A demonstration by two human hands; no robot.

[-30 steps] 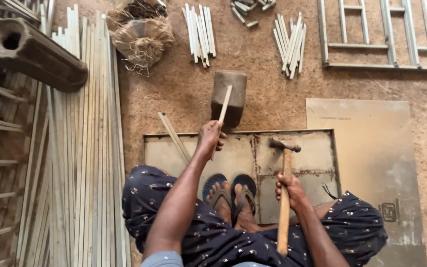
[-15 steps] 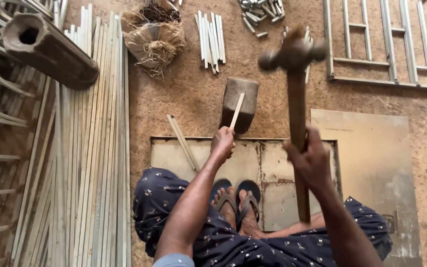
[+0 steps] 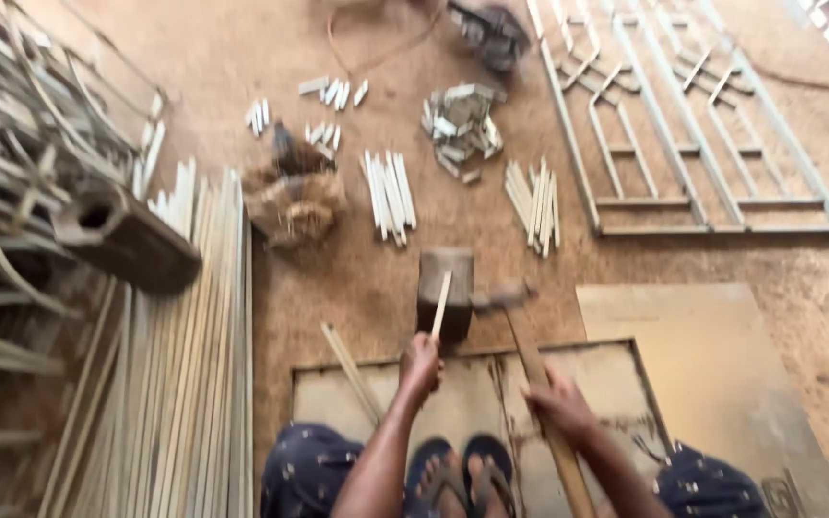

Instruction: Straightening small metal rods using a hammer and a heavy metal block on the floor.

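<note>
A: Dirt floor [image 3: 357, 288], metal sheet [image 3: 472, 393] nearest, under sandalled feet.

B: Left hand [image 3: 420, 364] clenched on strip [image 3: 441, 303], stood tilted on block [image 3: 445, 288]. Right hand [image 3: 558, 408] gripping hammer [image 3: 530, 355] mid-handle; head blurred just beside strip.

A: Handling?

B: Strip probably light, thin, stiff; best held low. Hammer likely head-heavy.

A: Room?

B: Long strips [image 3: 184, 364] left, board [image 3: 712, 364] right, grille [image 3: 693, 144] beyond. Open ground around block.
</note>
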